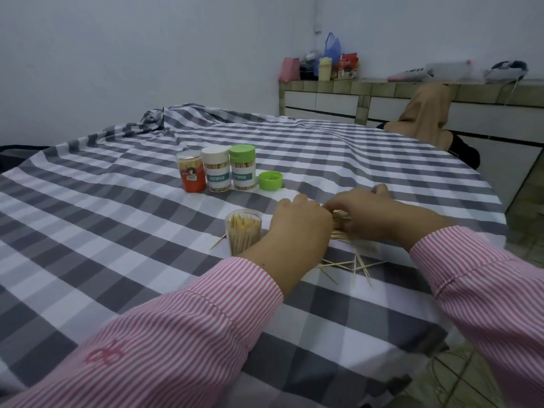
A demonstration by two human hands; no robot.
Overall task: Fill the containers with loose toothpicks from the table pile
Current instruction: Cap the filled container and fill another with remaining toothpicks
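a: what pattern is seen on the tablecloth (117, 231)?
b: grey and white checks are shown all over.
a: and the sleeves (206, 313)?
b: thin pink and white stripes are worn.
a: which colours are found at eleven o'clock of the hands?
b: an orange-labelled jar (192, 172), a white-capped jar (216, 169) with a teal band, a green-capped jar (243, 167), and a loose green lid (270, 180). pale tan toothpicks (347, 266) are seen at six o'clock.

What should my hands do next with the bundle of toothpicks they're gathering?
Probably lift the bundle and stand it in the open clear container beside your left hand. Both hands, the right hand included, are already closed around it, that container has no lid and already holds toothpicks, and the three containers behind are capped. The loose toothpicks can wait.
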